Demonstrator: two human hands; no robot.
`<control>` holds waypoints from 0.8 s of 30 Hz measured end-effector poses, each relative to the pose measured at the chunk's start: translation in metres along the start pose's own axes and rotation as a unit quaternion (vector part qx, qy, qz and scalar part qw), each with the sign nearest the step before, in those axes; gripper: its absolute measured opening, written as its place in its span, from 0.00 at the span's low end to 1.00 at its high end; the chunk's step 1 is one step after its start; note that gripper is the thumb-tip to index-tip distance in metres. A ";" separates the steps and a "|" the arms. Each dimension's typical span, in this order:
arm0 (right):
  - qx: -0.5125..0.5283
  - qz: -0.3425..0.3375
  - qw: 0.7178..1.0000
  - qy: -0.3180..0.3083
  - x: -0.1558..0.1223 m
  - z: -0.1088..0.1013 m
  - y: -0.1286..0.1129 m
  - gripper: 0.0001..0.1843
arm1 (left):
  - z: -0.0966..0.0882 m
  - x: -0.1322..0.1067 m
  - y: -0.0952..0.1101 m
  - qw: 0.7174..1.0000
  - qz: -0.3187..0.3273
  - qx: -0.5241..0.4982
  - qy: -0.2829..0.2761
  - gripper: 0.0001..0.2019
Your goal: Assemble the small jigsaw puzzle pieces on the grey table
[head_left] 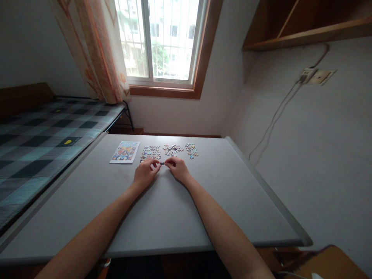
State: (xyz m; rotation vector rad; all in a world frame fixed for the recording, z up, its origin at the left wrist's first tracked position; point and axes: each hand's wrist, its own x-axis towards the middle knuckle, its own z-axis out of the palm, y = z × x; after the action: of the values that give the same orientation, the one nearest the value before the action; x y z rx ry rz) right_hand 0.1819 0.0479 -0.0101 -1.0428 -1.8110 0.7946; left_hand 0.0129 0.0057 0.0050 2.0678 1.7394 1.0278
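Note:
Small dark puzzle pieces (162,163) sit between my two hands, just above or on the tabletop; I cannot tell which. My left hand (147,169) pinches them from the left with thumb and fingertips. From the right, my right hand (176,167) pinches the other end. Beyond my left hand lies a group of loose puzzle pieces (151,152), partly covered by my fingers. A second heap of pieces (173,149) is behind my right hand, and a third group (192,150) lies to its right. A colourful printed picture sheet (124,152) lies left of the pieces.
The pale table (168,217) has raised side edges. To the left stands a bed with a checked mattress (87,112). A curtain (100,50) hangs beside the window (161,38). Cables run from a wall socket (316,76) on the right, beneath a wooden shelf (308,37).

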 end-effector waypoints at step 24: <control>-0.278 -0.026 0.960 -0.002 -0.004 -0.001 0.000 0.07 | 0.001 -0.016 0.031 0.956 -0.030 0.265 -0.123 0.20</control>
State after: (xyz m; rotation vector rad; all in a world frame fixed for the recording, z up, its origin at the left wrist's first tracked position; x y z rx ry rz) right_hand 0.1842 0.0441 -0.0109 -1.3332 -2.1123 0.2490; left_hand 0.0369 -0.0171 0.0172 2.2938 2.0845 0.2724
